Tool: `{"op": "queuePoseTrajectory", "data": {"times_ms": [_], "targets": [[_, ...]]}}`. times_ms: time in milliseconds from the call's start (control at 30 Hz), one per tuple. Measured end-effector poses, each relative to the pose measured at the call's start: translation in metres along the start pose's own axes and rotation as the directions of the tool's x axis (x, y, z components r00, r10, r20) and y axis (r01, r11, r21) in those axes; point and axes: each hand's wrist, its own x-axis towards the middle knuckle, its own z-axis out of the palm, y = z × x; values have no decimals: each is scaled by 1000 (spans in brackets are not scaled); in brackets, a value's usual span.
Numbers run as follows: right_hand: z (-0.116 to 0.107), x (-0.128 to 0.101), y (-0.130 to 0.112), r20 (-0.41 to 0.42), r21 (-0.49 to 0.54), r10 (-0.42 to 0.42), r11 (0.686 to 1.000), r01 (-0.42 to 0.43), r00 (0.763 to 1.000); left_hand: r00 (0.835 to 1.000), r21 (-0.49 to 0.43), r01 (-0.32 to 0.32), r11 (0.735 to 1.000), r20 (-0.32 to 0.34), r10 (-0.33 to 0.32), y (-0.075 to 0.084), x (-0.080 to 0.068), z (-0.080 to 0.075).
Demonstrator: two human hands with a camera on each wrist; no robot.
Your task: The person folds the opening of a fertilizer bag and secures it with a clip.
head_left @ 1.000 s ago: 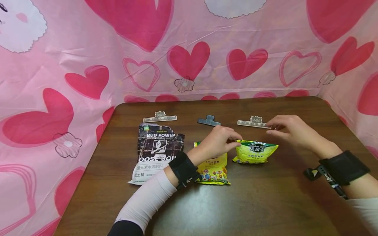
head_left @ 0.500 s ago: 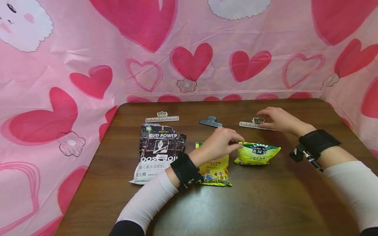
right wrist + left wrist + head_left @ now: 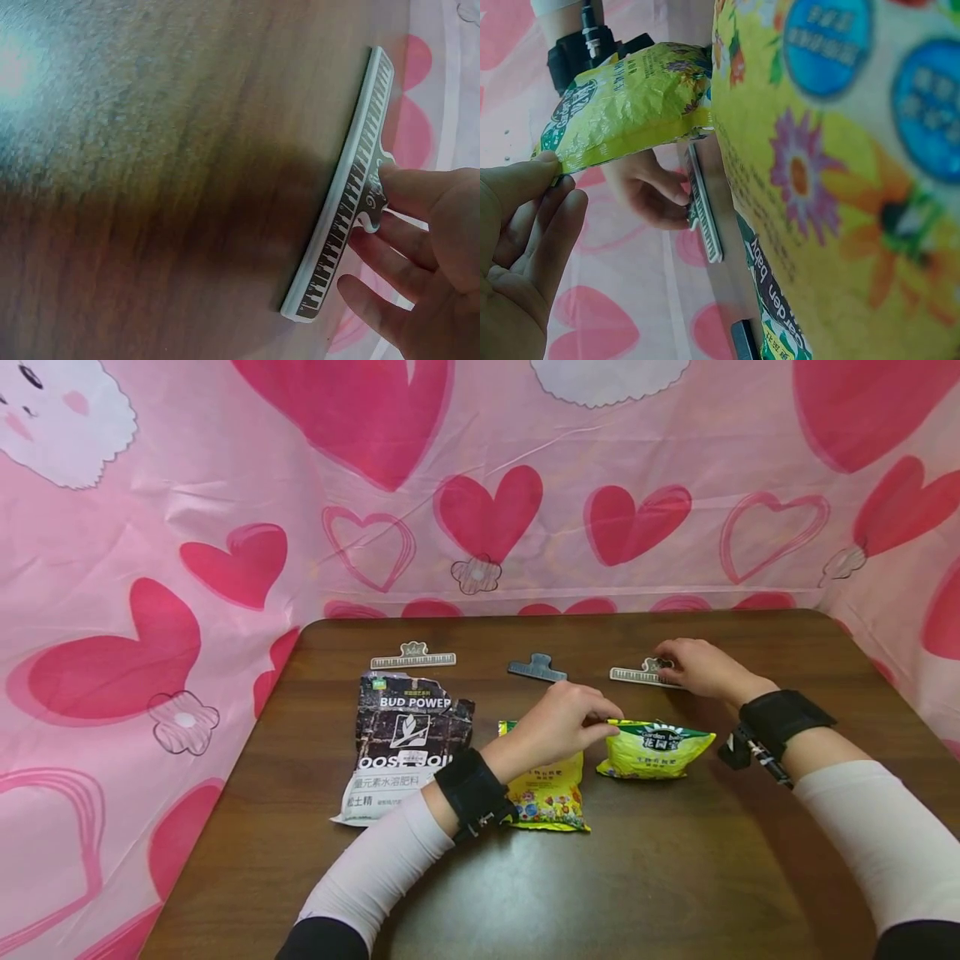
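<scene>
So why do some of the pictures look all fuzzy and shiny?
Right wrist view: the table is smeared with blur, a pale glare patch sits top left, and a soft shadow lies beside the piano-key clip. Left wrist view: the flowery yellow bag is too close, so its print is out of focus. Head view: sharp and evenly lit, with faint sheen on the near tabletop.

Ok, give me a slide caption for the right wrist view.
Right hand fingers grip the handle of a piano-key patterned bag clip lying on the wooden table.

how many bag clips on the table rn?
3, in a row along the far side: a pale clip behind the black bag, a dark clip in the middle, and a pale clip under the right hand. None seems hidden.
</scene>
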Motion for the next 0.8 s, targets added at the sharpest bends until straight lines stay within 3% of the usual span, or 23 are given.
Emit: {"op": "queuePoseTrajectory", "data": {"times_ms": [567, 800], "targets": [[0, -6, -3, -69, 10, 47, 999, -46, 997, 1000, 3, -11, 1000, -8, 11, 1, 1, 0], [-3, -11, -5, -94, 26, 39, 999, -37, 995, 1000, 51, -10, 999, 1, 10, 1, 0, 1]]}}
